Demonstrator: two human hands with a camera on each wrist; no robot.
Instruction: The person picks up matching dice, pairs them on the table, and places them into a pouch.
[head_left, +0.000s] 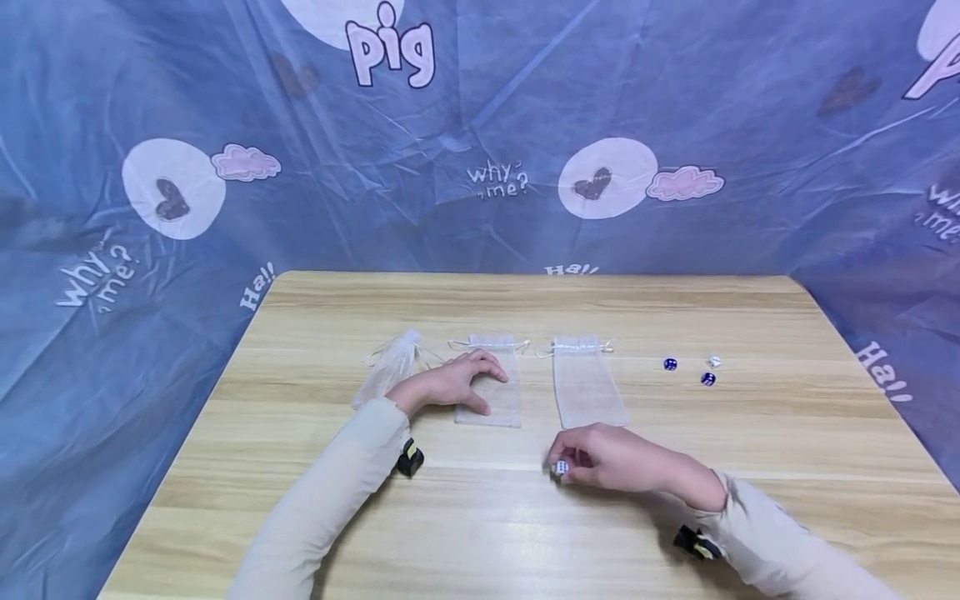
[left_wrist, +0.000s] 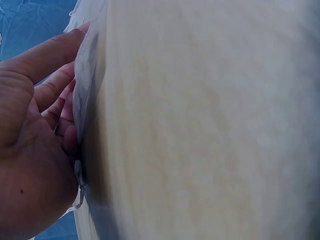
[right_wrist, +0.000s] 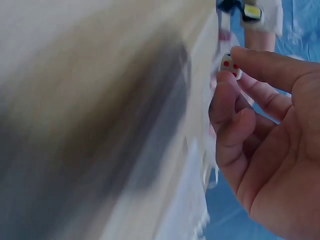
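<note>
My right hand (head_left: 611,458) pinches a white die (head_left: 562,468) between thumb and fingers, just in front of the right-hand sheer white drawstring bag (head_left: 588,387). In the right wrist view red pips show on one face of the die (right_wrist: 230,65). My left hand (head_left: 450,382) lies over the middle drawstring bag (head_left: 501,408), thumb and forefinger spread apart. Up close in the left wrist view, its fingers touch sheer fabric (left_wrist: 89,65). Beside the left wrist is a third bag (head_left: 386,371), gathered at its neck; whether it holds anything is hard to tell.
On the right of the wooden table (head_left: 480,533) lie two blue dice, one to the left (head_left: 671,364) and one nearer (head_left: 708,379), with a white die (head_left: 714,362) close by. A blue printed cloth (head_left: 465,225) hangs behind the table and at both sides.
</note>
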